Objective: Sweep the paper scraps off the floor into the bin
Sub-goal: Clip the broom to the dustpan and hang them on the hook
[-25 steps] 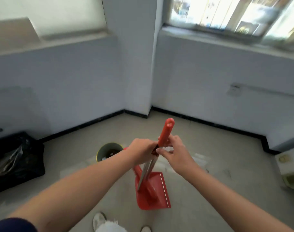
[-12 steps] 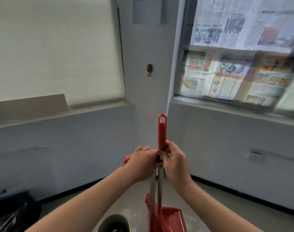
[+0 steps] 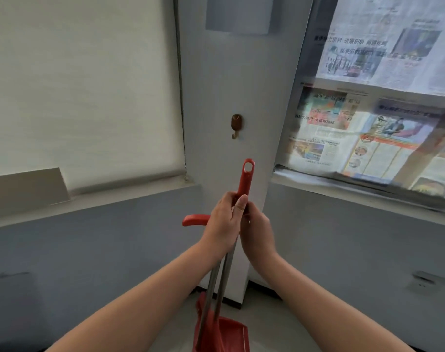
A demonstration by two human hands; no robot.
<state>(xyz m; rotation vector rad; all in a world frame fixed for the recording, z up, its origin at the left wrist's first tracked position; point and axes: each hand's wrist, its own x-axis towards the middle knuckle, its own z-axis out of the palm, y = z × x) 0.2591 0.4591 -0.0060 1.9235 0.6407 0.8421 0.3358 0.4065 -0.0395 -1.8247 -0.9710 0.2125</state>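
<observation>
A red broom handle (image 3: 246, 177) with a hanging hole at its tip stands upright before the corner pillar. My left hand (image 3: 222, 224) is closed around both the broom handle and the red dustpan grip (image 3: 194, 220), which sticks out to the left. My right hand (image 3: 258, 233) clasps the same handles just below and to the right. Two metal shafts (image 3: 217, 288) run down from my hands to the red dustpan (image 3: 224, 335) on the floor at the bottom edge. The bin and the paper scraps are out of view.
A brown wall hook (image 3: 236, 125) is fixed to the pillar above the broom tip. A blind-covered window (image 3: 84, 92) is on the left and a newspaper-covered window (image 3: 373, 102) on the right, each with a sill. A wall socket (image 3: 422, 282) sits low right.
My view has tilted up from the floor to the wall, so the bin and black bag have left the frame. The broom handle tip has risen toward the wall hook.
</observation>
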